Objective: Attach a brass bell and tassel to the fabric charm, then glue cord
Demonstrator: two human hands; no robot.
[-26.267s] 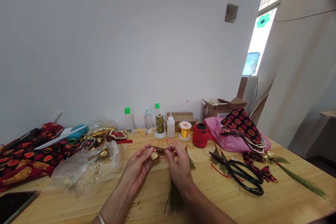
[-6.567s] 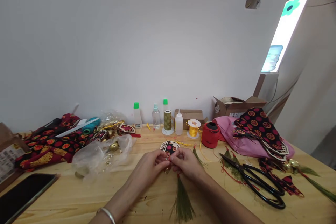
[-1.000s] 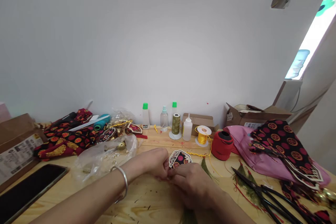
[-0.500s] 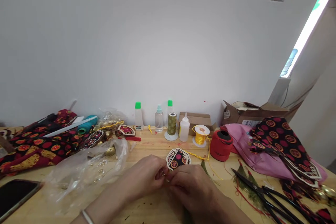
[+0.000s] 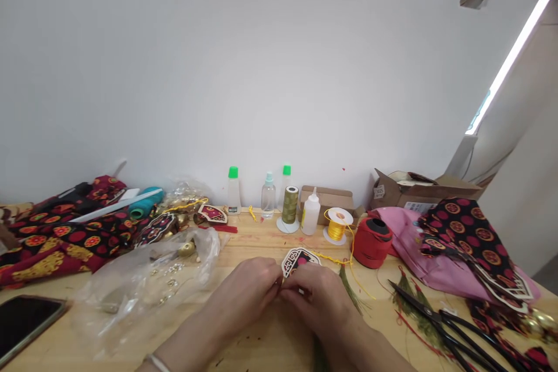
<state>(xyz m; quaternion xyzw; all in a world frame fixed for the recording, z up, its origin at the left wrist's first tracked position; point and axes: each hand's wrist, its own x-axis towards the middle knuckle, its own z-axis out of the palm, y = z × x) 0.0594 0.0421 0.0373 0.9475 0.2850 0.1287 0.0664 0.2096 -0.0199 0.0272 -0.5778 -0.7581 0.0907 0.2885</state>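
Note:
Over the middle of the wooden table, my left hand [image 5: 254, 283] and my right hand [image 5: 320, 299] meet fingertip to fingertip, both pinched closed. What sits between the fingers is too small and too covered to make out. Just behind them lies a patterned ornament [image 5: 297, 257] with a white cut-out border, its lower part hidden by my right hand. Twisted yellow cord [image 5: 328, 257] runs from it to the right. A green tassel [image 5: 321, 356] pokes out below my right hand; whether it is held is unclear.
Black scissors [image 5: 433, 318] and green tassels [image 5: 405, 290] lie at right, near a red thread spool [image 5: 372, 241]. A yellow cord spool [image 5: 336, 225], an olive thread cone [image 5: 290, 205] and several bottles [image 5: 310, 215] stand behind. Left are a plastic bag [image 5: 131, 290] and a phone [image 5: 28, 325].
My hands have drawn closer together, and my right hand has risen over the ornament's lower part. The small shiny piece that showed at my left fingertips is now hidden. The view has shifted slightly.

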